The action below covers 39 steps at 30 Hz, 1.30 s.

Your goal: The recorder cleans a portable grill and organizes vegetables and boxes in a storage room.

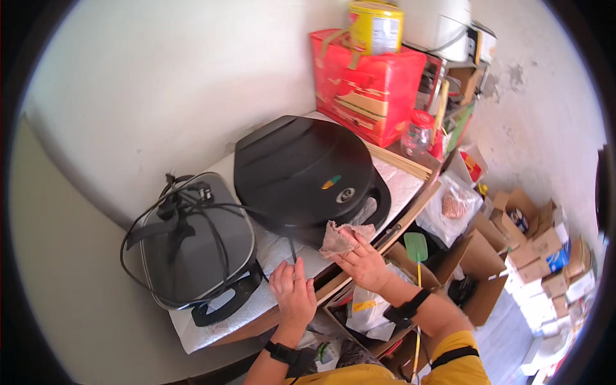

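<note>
A round black electric griddle with a closed lid (298, 163) rests on a sheet-covered table. My right hand (363, 262) presses a pinkish cloth (339, 239) against the griddle's front side, near its handle (382, 204). My left hand (294, 288) is at the table's front edge, fingers spread, with nothing seen in it. To its left lies a second, squarer grey-and-black appliance (202, 240), its handle facing the front and a black power cord (216, 231) coiled on top.
Behind the griddle stand a red bag (370, 91) with a yellow tin (375, 29) on it and a red-lidded clear jar (417, 132). Right of the table are a green fly swatter (416, 246), open cardboard boxes (481, 279) and a plastic bag (450, 207). A wall runs behind.
</note>
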{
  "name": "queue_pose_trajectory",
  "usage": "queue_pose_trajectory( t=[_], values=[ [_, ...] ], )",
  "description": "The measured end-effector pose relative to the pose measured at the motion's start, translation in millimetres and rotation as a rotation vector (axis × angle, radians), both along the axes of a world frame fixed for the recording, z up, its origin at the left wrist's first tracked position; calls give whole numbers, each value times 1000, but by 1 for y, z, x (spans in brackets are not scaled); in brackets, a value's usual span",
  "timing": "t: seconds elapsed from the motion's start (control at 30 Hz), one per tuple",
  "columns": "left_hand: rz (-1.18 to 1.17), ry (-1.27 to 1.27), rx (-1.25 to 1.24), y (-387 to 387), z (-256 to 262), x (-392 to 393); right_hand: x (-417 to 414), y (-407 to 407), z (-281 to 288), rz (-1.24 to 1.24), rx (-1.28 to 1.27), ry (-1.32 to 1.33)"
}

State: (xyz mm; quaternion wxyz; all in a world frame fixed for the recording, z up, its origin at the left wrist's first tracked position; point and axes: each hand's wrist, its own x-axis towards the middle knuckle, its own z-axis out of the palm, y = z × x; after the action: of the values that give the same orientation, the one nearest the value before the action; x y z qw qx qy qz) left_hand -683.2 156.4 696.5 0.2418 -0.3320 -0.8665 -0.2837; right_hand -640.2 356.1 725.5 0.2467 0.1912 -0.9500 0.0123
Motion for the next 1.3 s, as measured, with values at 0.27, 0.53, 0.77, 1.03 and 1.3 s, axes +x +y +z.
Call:
queue_pose_trajectory(
  t=[0.27,0.53,0.77,1.03,1.3],
  values=[
    [3,-22,63,-8,5,2,-44,-26,33,209,396,-108],
    [-8,-21,84,-5,5,7,-105,-69,27,112,860,-28],
    [15,-33,52,-6,-1,2,-61,-38,32,146,538,-201],
    [-11,-31,6,-6,4,0,-3,26,42,228,427,-330],
    [3,-47,-48,-1,5,2,27,91,21,98,-24,-314]
  ],
)
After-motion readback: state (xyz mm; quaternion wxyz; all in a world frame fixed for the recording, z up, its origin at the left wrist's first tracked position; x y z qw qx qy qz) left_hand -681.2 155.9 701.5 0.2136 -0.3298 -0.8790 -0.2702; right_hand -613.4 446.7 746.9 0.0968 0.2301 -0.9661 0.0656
